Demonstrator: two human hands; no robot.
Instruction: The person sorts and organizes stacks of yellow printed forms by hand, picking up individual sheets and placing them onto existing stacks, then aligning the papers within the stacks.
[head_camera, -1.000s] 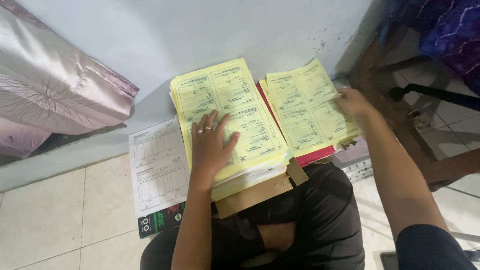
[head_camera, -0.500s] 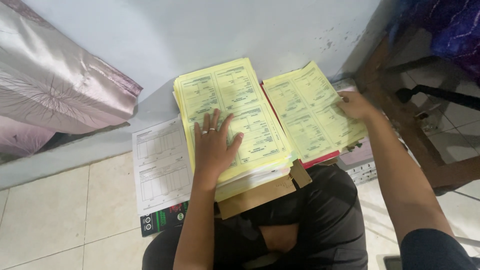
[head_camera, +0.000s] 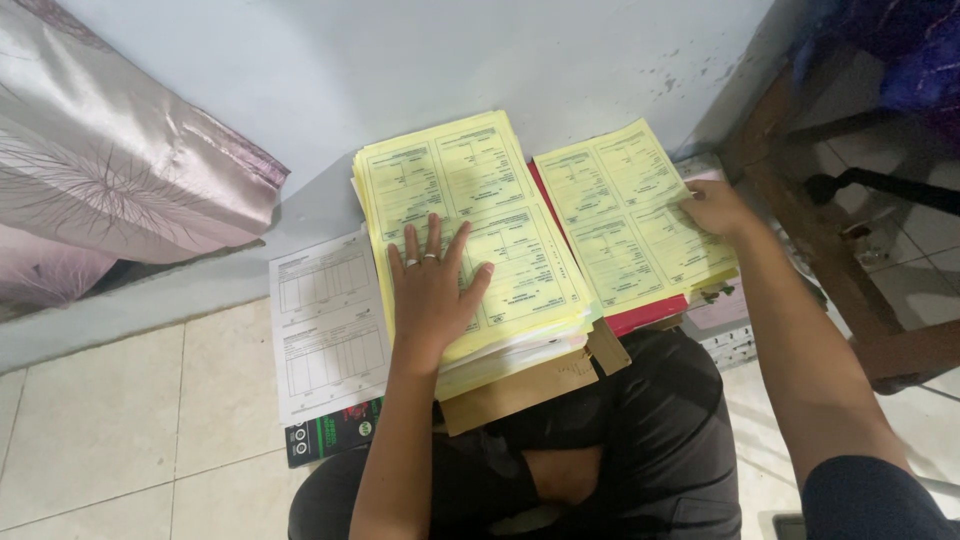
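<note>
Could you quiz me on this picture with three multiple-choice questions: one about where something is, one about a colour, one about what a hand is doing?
1. Where does the white form sheet lie?
A. left of the big yellow stack
B. on top of it
C. on the wooden furniture

2. What colour shows under the smaller yellow stack?
A. blue
B. red
C. green

3. What is the left hand doing?
A. holding a pen
B. clenched in a fist
C. resting flat, fingers spread, on the big stack

Answers:
1 A, it sits on the floor beside the stack's left edge.
2 B, a red cover peeks out below.
3 C, the palm lies open on the top sheet, while the right hand touches the smaller stack's edge.
</note>
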